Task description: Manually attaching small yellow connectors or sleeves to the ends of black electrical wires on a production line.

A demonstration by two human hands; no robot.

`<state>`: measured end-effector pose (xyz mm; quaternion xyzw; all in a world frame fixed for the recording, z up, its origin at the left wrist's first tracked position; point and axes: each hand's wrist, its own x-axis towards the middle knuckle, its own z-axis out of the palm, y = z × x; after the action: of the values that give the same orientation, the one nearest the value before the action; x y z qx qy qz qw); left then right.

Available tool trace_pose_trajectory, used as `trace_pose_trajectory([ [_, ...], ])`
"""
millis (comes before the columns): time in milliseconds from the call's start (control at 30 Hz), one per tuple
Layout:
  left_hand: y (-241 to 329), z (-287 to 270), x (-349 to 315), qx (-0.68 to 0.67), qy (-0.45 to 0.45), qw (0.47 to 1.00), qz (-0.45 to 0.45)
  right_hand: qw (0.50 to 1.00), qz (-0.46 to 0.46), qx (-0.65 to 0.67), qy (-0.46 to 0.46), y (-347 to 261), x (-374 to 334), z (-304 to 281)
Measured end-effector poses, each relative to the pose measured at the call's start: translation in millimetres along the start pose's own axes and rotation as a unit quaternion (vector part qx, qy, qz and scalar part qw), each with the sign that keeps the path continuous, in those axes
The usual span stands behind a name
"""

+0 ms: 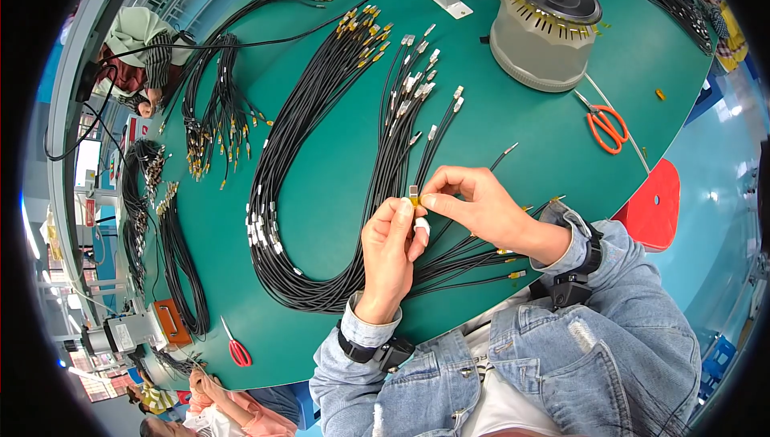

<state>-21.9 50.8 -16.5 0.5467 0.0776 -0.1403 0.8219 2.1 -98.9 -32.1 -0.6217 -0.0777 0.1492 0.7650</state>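
Between the thumb and finger of my left hand [387, 254] is a small metal cable connector [414, 191], pointing away from me. A bit of yellow tape [415, 201] shows just below its metal end. My right hand [481, 211] pinches at this tape from the right, its fingertips touching my left ones. White wrapping covers one left fingertip. A thick bundle of black cables [269, 160] curves around in a U to the left of my hands. More loose cables [457, 264] with yellow-wrapped ends lie under and beside my right wrist.
A grey round tape dispenser [541, 44] with yellow strips stands at the back. Orange-handled scissors [605, 128] lie to the right, red-handled scissors [238, 350] at the front left. More cable bundles [183, 264] lie left. A red stool [654, 208] is beyond the table edge; other people sit at left.
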Motion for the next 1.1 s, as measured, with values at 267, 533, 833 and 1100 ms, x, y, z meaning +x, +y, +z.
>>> trace_pose_trajectory([
  [267, -4.4, 8.9, -4.5, 0.126, 0.070, 0.983, 0.117, 0.999, 0.016, 0.051, -0.007, 1.9, 0.9, -3.7],
  [533, -7.4, 7.6, -6.5, 0.197, 0.082, 0.962, 0.169, 0.997, 0.034, 0.055, -0.029, -2.2, -0.6, -4.7],
  [833, -11.1, 4.6, -7.6, 0.209, 0.070, 0.964, 0.148, 0.999, 0.013, 0.029, -0.029, -5.7, -1.1, -3.0],
  [1100, -11.9, 2.8, -7.0, 0.219, 0.044, 0.964, 0.141, 1.000, -0.002, 0.008, -0.007, -0.4, -0.1, -4.3],
])
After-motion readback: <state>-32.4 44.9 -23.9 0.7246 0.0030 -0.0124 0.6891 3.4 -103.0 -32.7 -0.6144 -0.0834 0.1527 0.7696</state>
